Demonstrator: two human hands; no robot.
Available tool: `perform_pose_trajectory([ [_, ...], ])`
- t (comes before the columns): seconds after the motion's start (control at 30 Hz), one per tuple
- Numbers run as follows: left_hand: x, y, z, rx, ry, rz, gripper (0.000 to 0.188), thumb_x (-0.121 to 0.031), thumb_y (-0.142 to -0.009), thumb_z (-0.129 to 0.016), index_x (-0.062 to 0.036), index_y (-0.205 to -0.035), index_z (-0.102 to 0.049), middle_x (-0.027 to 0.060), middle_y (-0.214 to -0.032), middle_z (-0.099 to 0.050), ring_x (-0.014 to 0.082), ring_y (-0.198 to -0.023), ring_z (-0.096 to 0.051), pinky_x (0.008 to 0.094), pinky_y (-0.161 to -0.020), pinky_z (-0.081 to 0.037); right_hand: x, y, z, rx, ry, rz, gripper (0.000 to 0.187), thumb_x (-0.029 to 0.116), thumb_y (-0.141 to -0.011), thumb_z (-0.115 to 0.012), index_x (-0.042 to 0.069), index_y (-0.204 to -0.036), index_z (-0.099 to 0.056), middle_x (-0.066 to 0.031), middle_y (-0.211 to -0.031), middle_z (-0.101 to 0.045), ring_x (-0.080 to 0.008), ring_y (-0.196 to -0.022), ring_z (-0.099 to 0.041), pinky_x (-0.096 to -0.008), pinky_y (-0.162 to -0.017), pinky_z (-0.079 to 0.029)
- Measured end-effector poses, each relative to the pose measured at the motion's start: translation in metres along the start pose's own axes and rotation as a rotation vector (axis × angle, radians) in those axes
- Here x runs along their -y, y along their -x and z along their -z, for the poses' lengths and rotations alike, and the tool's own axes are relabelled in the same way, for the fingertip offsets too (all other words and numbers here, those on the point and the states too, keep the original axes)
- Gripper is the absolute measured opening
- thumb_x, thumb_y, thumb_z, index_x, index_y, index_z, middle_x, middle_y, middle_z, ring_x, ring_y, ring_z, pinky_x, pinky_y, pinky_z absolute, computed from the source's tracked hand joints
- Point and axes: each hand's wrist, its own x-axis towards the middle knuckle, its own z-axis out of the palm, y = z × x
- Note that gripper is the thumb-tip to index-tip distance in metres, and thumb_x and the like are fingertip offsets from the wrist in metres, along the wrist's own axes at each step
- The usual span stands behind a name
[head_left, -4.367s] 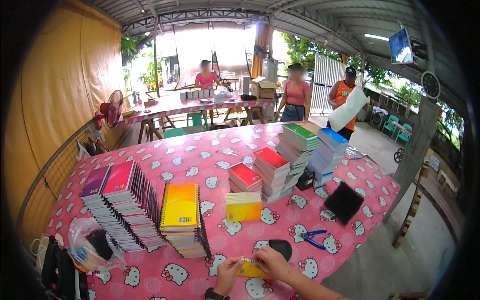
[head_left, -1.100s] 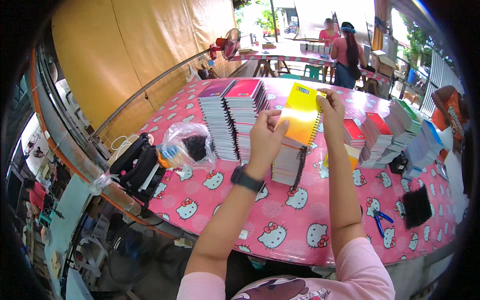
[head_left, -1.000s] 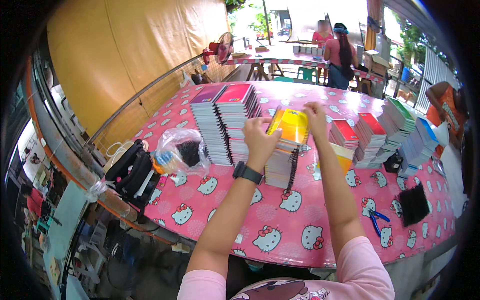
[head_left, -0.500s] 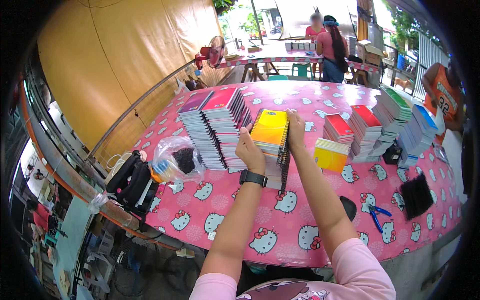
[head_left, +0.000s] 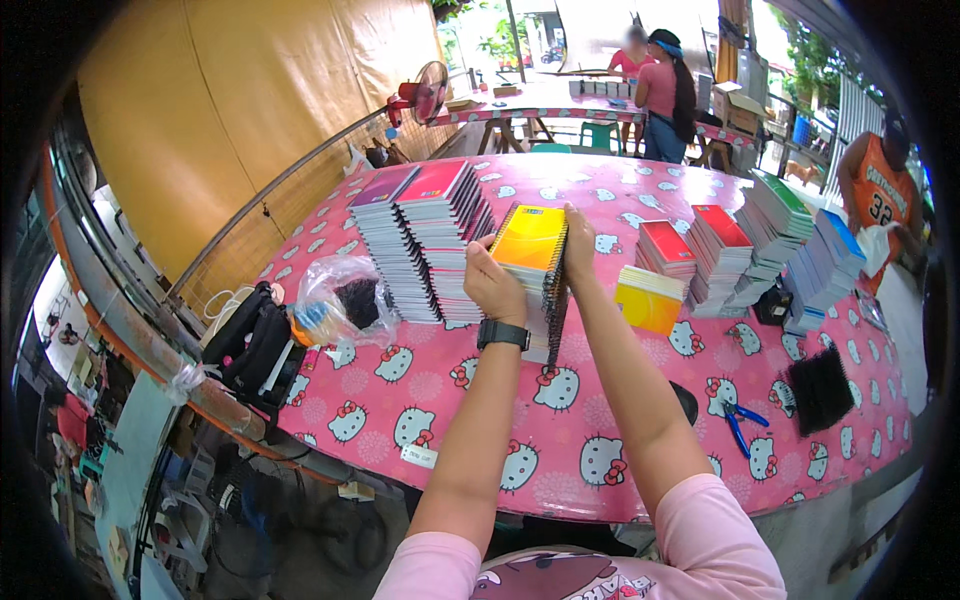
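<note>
A tall stack of yellow-covered spiral notebooks stands in front of me, its black coils facing right. My left hand grips its left side, fingers curled, with a dark watch on the wrist. At the far right edge of the stack, my right hand holds the coil side, its fingers partly hidden. Just left stand a stack of red spiral notebooks and a stack of purple ones. To the right lies a yellow-covered pile of pages without visible coils.
Red piles, a green pile and a blue pile line the right. Blue-handled pliers and black coils lie nearer. A plastic bag and black bag sit left. A person in orange stands right.
The view has shifted slightly. Both hands stay on the yellow notebook stack, with the left fingers more curled against it. The person in orange shows more fully, head lowered.
</note>
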Motion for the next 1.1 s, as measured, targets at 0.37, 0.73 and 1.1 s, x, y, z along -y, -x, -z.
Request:
perform_pose_trajectory([
  [0.37,-0.074,-0.019,0.113,0.264,0.356,0.132,0.041,-0.032,-0.096,-0.038,0.0034,-0.108,-0.055,0.0123,-0.105,-0.059,0.0178,-0.103,-0.052,0.0321,-0.085,-0.038,-0.067,0.059,0.062,-0.267,-0.087,-0.126,0.04,0.038,-0.094,-0.04,0.009,-0.118,-0.049,-0.0029,-0.095,-0.055,-0.0103,-0.081,-0.053,-0.0234,-0.065,-0.042],
  [0.73,-0.329,0.01,0.273,1.045,0.411,-0.761,0.056,-0.058,-0.078,-0.054,-0.0022,-0.08,-0.056,0.0085,-0.07,-0.052,0.0248,-0.059,-0.05,0.0365,-0.054,-0.043,-0.139,0.075,0.127,-0.133,0.15,-0.177,0.031,0.033,-0.091,-0.046,0.008,-0.109,-0.052,-0.0027,-0.082,-0.052,-0.0142,-0.068,-0.051,-0.0259,-0.051,-0.043],
  [1.1,-0.328,0.058,0.269,0.981,0.615,-0.957,0.041,-0.041,-0.088,-0.055,-0.0009,-0.079,-0.053,0.0092,-0.071,-0.05,0.0266,-0.061,-0.052,0.0375,-0.06,-0.047,-0.147,0.072,0.111,-0.052,0.215,-0.216,0.031,0.032,-0.091,-0.047,0.008,-0.109,-0.054,-0.0003,-0.076,-0.05,-0.0109,-0.062,-0.046,-0.0237,-0.049,-0.038],
])
